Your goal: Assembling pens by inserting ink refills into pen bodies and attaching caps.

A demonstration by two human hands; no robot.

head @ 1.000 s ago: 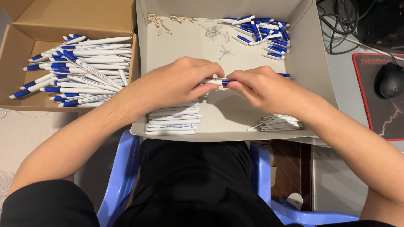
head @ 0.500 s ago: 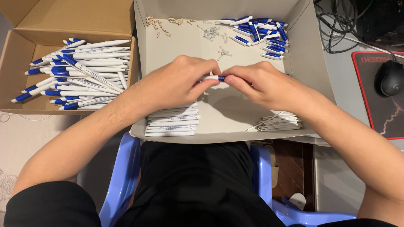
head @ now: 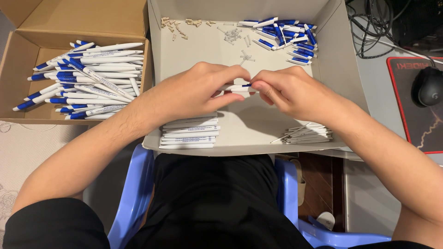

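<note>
Hands meet over the grey tray [head: 332,55]: left hand [head: 194,92] fingers clamp a white pen barrel [head: 233,87], right hand [head: 290,92] fingers pinch its blue end, steadying both halves above sorted parts.

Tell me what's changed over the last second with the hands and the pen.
Little: both hands, left hand and right hand, still pinch the white and blue pen between them over the grey box, fingers only slightly shifted. Pen piles in both boxes lie unchanged.

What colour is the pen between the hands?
White pen with a blue tip, in the head view.
</note>
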